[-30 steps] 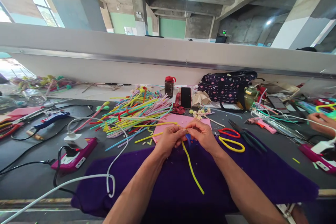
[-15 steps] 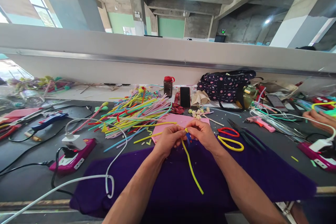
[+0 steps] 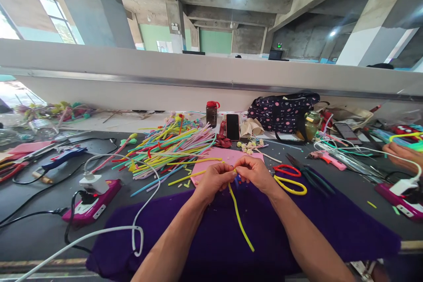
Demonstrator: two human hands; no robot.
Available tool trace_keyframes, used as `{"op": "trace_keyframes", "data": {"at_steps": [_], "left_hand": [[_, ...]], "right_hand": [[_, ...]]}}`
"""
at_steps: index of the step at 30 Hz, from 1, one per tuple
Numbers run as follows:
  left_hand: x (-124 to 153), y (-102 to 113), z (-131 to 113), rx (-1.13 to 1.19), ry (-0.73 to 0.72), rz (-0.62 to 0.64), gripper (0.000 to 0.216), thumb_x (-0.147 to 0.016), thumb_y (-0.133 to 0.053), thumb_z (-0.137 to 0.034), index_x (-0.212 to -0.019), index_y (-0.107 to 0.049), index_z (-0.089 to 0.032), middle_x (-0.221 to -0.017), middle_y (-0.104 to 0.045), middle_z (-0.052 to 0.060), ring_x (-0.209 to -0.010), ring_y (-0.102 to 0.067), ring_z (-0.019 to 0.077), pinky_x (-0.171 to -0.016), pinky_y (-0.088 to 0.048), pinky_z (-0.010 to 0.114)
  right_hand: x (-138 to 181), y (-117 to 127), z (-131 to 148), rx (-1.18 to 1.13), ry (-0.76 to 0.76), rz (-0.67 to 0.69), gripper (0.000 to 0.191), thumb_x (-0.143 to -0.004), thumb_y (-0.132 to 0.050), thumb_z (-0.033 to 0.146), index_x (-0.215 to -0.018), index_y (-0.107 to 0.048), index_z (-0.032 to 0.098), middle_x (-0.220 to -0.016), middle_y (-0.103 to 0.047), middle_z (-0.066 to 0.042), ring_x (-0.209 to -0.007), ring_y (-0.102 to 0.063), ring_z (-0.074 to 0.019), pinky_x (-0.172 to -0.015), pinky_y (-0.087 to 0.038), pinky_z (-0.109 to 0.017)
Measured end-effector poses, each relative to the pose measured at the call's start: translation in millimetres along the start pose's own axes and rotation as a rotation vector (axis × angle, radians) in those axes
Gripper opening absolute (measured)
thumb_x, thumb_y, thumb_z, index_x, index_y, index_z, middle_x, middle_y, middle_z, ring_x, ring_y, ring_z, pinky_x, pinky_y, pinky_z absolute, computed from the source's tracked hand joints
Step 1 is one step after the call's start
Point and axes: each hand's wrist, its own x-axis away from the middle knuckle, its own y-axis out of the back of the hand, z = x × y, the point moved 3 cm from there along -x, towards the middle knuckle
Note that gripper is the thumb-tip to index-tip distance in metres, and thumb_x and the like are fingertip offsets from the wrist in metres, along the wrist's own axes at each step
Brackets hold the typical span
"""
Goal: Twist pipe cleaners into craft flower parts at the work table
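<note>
My left hand (image 3: 212, 179) and my right hand (image 3: 254, 172) meet over the far edge of a purple cloth (image 3: 205, 233). Both pinch the top end of a yellow pipe cleaner (image 3: 238, 218), whose tail hangs down toward me across the cloth. A small blue piece shows between the fingertips. Just behind my hands lies a pink foam sheet (image 3: 211, 158). Left of it sits a large pile of coloured pipe cleaners (image 3: 168, 145).
Red and yellow loops (image 3: 291, 178) and dark pliers (image 3: 306, 169) lie right of my hands. A white cable (image 3: 132, 229) and a pink charger block (image 3: 90, 200) sit at left. A phone (image 3: 233, 126), jar (image 3: 211, 113) and spotted bag (image 3: 282, 112) stand behind. Another person's hand (image 3: 401, 154) works at far right.
My hands have stayed together on the pipe cleaner's top, shifting slightly. The view tilted a little, so everything sits lower in the picture.
</note>
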Motion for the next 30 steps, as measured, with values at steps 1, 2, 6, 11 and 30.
{"op": "trace_keyframes", "data": {"at_steps": [1, 2, 6, 11, 30], "left_hand": [[0.1, -0.2, -0.2, -0.012, -0.003, -0.008, 0.026, -0.064, -0.065, -0.036, -0.07, -0.056, -0.012, -0.049, -0.049, -0.004, -0.036, -0.035, 0.0027, -0.034, -0.023, 0.015], [0.0, -0.4, -0.3, -0.022, -0.002, -0.013, 0.026, -0.064, -0.065, -0.036, -0.069, -0.056, -0.012, -0.049, -0.049, -0.004, -0.035, -0.035, 0.0028, -0.034, -0.023, 0.015], [-1.0, -1.0, 0.5, -0.033, 0.015, -0.014, 0.026, -0.066, -0.063, -0.036, -0.07, -0.056, -0.012, -0.05, -0.051, -0.003, -0.035, -0.035, 0.0029, -0.033, -0.022, 0.016], [-1.9, -0.9, 3.0, -0.011, 0.028, -0.023, 0.027, -0.064, -0.064, -0.036, -0.069, -0.056, -0.011, -0.049, -0.049, -0.004, -0.033, -0.032, 0.0024, -0.033, -0.02, 0.016], [-3.6, -4.2, 6.2, 0.296, -0.003, -0.032, 0.024, -0.064, -0.066, -0.031, -0.061, -0.051, -0.012, -0.049, -0.048, -0.004, -0.031, -0.027, -0.0005, -0.033, -0.012, 0.017]], "right_hand": [[-0.1, -0.1, -0.8, -0.001, -0.004, 0.001, 0.008, -0.072, -0.054, 0.021, -0.074, -0.058, 0.016, -0.049, -0.051, 0.005, -0.04, -0.046, -0.0074, -0.037, -0.034, -0.017], [-0.2, -0.2, -1.4, -0.002, -0.008, 0.002, 0.007, -0.072, -0.054, 0.021, -0.074, -0.058, 0.016, -0.049, -0.051, 0.005, -0.04, -0.046, -0.0074, -0.037, -0.034, -0.017], [-0.3, -0.4, -3.5, -0.011, -0.019, 0.001, 0.007, -0.072, -0.054, 0.021, -0.074, -0.058, 0.016, -0.048, -0.052, 0.004, -0.04, -0.046, -0.0077, -0.036, -0.034, -0.017], [-0.7, 0.9, -5.4, -0.092, -0.026, 0.034, 0.008, -0.071, -0.056, 0.022, -0.073, -0.059, 0.014, -0.045, -0.051, 0.005, -0.037, -0.045, -0.0071, -0.037, -0.034, -0.018], [-4.3, -4.4, -14.2, -0.352, 0.021, 0.042, 0.02, -0.068, -0.065, 0.028, -0.085, -0.065, 0.017, -0.059, -0.055, 0.003, -0.042, -0.044, -0.0065, -0.04, -0.036, -0.02]]}}
